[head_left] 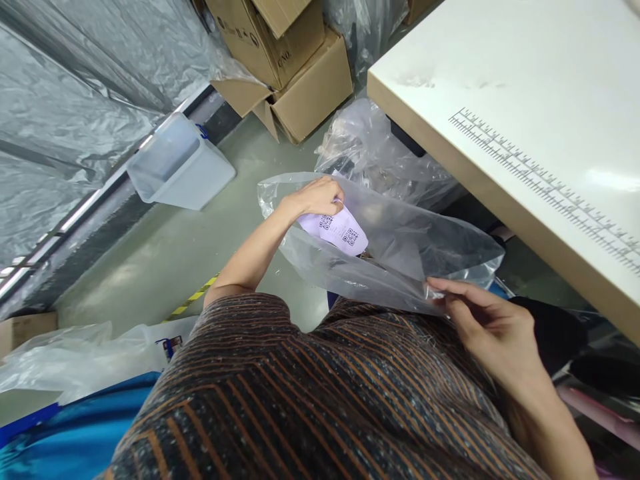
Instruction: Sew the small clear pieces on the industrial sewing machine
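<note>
A large clear plastic bag (415, 233) spreads in front of my body with its mouth wide apart. My left hand (320, 196) is closed on pale purple paper slips (345, 230) printed with QR codes, over the bag's opening. Whether those fingers also pinch the bag's film I cannot tell. At the opposite side, my right hand (480, 317) pinches the bag's rim between thumb and fingers. The bag's lower part is out of sight below.
A white table (525, 80) with a printed ruler scale stands at the right. Cardboard boxes (310, 87) are stacked at the back. A translucent plastic bin (190, 173) sits on the floor at left. Crumpled plastic (370, 147) lies beside the table.
</note>
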`<state>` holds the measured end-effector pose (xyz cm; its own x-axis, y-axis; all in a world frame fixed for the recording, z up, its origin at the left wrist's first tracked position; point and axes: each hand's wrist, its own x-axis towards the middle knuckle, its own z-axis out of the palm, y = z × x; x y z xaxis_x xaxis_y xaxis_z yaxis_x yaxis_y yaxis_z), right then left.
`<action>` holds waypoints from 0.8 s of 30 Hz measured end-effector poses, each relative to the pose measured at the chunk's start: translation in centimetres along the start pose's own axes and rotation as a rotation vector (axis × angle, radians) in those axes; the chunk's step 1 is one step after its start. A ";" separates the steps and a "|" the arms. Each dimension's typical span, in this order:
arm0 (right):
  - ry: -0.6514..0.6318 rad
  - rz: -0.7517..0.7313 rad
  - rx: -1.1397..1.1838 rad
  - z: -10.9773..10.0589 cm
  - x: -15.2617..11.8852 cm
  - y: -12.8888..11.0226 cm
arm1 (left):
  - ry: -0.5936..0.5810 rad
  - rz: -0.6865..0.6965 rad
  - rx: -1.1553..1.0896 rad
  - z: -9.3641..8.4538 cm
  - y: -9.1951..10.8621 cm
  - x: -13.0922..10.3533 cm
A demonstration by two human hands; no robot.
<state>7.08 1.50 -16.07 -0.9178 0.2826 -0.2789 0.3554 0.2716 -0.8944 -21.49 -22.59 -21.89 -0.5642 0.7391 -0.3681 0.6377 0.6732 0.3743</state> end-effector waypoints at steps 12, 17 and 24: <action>-0.145 -0.073 -0.041 -0.7 -0.2 1.1 | -0.112 -0.094 0.223 -0.6 1.6 0.5; -0.256 -0.204 -0.132 -1.0 0.0 0.3 | -0.157 -0.052 0.317 0.6 3.8 1.3; -0.282 -0.349 -0.199 -3.5 -0.4 -1.5 | -0.211 0.229 0.337 3.7 6.3 2.8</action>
<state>7.52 4.19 -13.38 -0.9905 -0.1095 -0.0830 0.0199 0.4836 -0.8750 -17.13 -16.37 -23.72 -0.2918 0.8237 -0.4862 0.8883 0.4218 0.1815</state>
